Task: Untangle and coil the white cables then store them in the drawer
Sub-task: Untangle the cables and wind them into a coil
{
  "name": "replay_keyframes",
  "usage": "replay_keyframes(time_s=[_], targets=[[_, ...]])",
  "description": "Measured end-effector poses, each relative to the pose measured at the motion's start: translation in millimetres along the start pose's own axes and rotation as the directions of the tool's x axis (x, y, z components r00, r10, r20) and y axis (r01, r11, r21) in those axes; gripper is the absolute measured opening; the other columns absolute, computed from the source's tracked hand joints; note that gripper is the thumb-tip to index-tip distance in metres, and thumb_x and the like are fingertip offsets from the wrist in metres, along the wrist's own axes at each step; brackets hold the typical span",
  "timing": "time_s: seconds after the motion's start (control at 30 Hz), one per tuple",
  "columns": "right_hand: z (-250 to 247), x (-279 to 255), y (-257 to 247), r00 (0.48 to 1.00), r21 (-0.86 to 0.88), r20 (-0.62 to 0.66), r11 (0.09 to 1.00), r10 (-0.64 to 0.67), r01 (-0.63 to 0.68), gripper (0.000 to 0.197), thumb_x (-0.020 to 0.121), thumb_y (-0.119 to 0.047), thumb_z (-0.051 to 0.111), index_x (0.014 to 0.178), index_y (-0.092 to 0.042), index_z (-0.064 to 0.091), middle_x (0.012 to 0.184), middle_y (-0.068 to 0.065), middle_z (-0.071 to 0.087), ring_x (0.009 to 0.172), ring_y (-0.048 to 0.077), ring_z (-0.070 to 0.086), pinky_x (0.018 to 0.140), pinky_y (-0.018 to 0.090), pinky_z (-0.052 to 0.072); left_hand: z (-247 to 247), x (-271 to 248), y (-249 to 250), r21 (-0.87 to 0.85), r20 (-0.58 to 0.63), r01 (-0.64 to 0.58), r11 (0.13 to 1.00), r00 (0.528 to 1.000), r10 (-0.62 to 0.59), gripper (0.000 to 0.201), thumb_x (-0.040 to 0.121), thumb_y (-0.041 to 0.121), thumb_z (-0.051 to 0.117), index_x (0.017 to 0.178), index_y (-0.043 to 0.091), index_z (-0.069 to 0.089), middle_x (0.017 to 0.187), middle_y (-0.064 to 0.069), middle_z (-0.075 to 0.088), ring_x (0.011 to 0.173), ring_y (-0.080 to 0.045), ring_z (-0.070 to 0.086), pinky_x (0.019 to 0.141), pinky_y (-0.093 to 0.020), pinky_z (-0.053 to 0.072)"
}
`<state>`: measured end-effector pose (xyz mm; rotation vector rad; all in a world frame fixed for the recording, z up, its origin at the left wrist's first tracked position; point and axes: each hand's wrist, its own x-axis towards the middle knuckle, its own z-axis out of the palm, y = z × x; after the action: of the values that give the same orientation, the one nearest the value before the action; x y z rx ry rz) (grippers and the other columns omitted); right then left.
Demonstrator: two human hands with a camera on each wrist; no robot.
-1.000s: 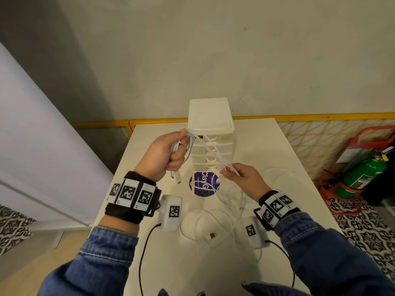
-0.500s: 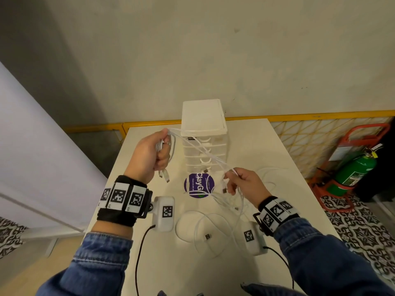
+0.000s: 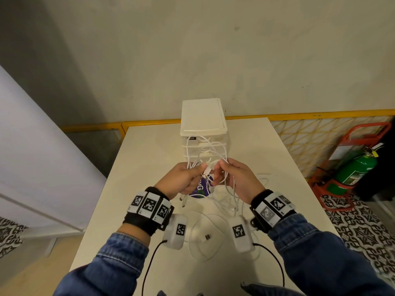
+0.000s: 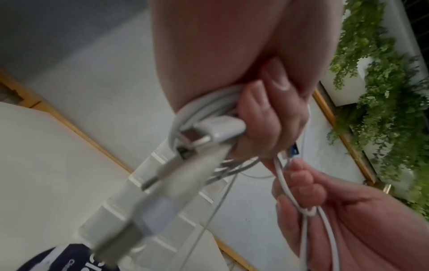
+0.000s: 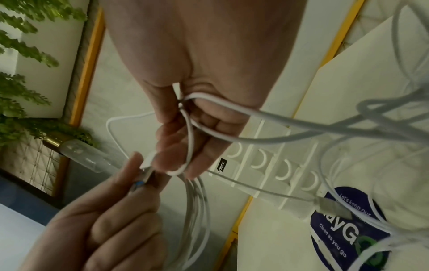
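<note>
Fingers point(image 4: 262, 117) of the left hand point(image 3: 181, 180) are curling around a bundle of white cable loops point(image 3: 205, 152) and pressing them into the palm, above the table and in front of the drawer unit. A white USB plug point(image 4: 218, 128) is sticking out of that grip in the left wrist view. Fingers point(image 5: 183, 146) of the right hand point(image 3: 237, 180) are pinching another strand of the white cables, with a loop passing around them. Both hands are meeting close together, fingertips nearly touching, and a connector with a blue insert point(image 5: 139, 183) is sitting between them; which hand is holding it cannot be told. More white cable point(image 3: 230, 201) is hanging from the right hand down onto the table point(image 3: 136, 167), where further loose loops point(image 3: 205, 248) are lying near the front edge, one small dark plug end point(image 3: 207, 236) resting among them.

The drawer unit point(image 3: 203, 116), white plastic with stacked drawers, is standing at the far side of the table, drawers shut. A round dark blue sticker point(image 5: 343, 232) is showing on the table just in front of it. Marker-tagged bands and white camera housings are sitting on both wrists, with black leads trailing toward the person. A green fire extinguisher point(image 3: 354, 169) in a red stand is standing on the patterned floor to the right.
</note>
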<state>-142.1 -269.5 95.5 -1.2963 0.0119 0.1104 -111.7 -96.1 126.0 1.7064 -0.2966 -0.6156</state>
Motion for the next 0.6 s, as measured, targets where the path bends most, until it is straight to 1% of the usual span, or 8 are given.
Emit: replay_keyframes(time_s=[0.1,0.17,0.23,0.3,0.4,0.47,0.53,0.6], targets=[[1,2,4,0.998,-0.044,-0.055,0.999,0.013,-0.015,0.024,0.095,-0.018,0.046,0.079,-0.007,0.06,0.07,0.01,0.054,0.063,0.019,0.055,0.073,0.042,0.057,-5,-1,-1,0.015,0.05,-0.015,1.0,0.999,0.014,0.055,0.095,0.025,0.051,0.044,0.017,0.033,0.039,0.004,0.027,0.033,-0.011,0.02,0.038,-0.018,0.016],[2,2,4,0.996,-0.071,-0.088,0.997,0.01,-0.016,0.023,0.095,-0.018,0.048,0.079,-0.006,0.06,0.067,0.009,0.051,0.061,0.017,0.054,0.066,0.036,0.058,-6,-1,0,0.075,0.052,-0.027,0.997,0.998,0.023,0.054,0.093,0.021,0.057,0.043,0.017,0.035,0.038,0.003,0.029,0.033,-0.011,0.022,0.039,-0.02,0.017],[3,0,2,0.993,-0.073,-0.12,0.997,0.005,-0.014,0.022,0.094,-0.017,0.048,0.081,-0.004,0.06,0.063,0.009,0.048,0.057,0.017,0.053,0.056,0.029,0.055,-4,-2,2,0.156,-0.012,-0.029,0.987,0.999,0.031,0.049,0.09,0.019,0.062,0.045,0.02,0.04,0.037,0.006,0.033,0.033,-0.01,0.026,0.04,-0.021,0.02],[4,0,1,0.99,-0.087,-0.141,0.996,0.002,-0.015,0.022,0.095,-0.016,0.048,0.082,-0.004,0.061,0.061,0.01,0.047,0.056,0.019,0.051,0.052,0.025,0.054,-1,0,2,0.23,-0.118,-0.039,0.972,0.991,0.067,0.04,0.087,0.016,0.064,0.053,0.019,0.043,0.036,0.01,0.037,0.033,-0.006,0.031,0.04,-0.019,0.025],[5,2,1,0.989,-0.148,-0.148,0.989,-0.003,-0.019,0.021,0.093,-0.018,0.051,0.087,0.0,0.062,0.062,0.01,0.051,0.056,0.019,0.056,0.053,0.025,0.055,2,5,-2,0.334,-0.262,-0.082,0.939,0.949,0.176,0.032,0.08,0.012,0.067,0.055,0.016,0.047,0.043,0.01,0.045,0.038,-0.002,0.038,0.044,-0.015,0.031],[6,3,4,0.989,-0.192,-0.148,0.981,-0.019,-0.01,0.023,0.088,-0.017,0.059,0.09,0.005,0.061,0.062,0.009,0.057,0.056,0.017,0.06,0.057,0.027,0.057,5,9,-5,0.431,-0.338,-0.049,0.901,0.917,0.212,0.03,0.076,0.013,0.066,0.054,0.015,0.046,0.049,0.006,0.047,0.042,-0.005,0.04,0.043,-0.013,0.03],[7,3,8,0.984,-0.222,-0.171,0.975,-0.044,0.005,0.024,0.083,-0.017,0.066,0.088,0.005,0.06,0.058,0.008,0.06,0.054,0.017,0.061,0.056,0.029,0.058,8,10,-6,0.512,-0.363,0.005,0.859,0.908,0.211,0.034,0.075,0.015,0.065,0.052,0.018,0.04,0.048,0.006,0.044,0.043,-0.007,0.039,0.04,-0.014,0.028],[5,3,11,0.974,-0.251,-0.22,0.968,-0.055,-0.002,0.024,0.079,-0.019,0.07,0.083,0.002,0.058,0.055,0.009,0.061,0.049,0.019,0.061,0.051,0.03,0.056,8,12,-9,0.514,-0.35,0.017,0.858,0.917,0.191,0.037,0.075,0.015,0.065,0.049,0.018,0.039,0.047,0.005,0.043,0.043,-0.009,0.038,0.039,-0.015,0.03]])
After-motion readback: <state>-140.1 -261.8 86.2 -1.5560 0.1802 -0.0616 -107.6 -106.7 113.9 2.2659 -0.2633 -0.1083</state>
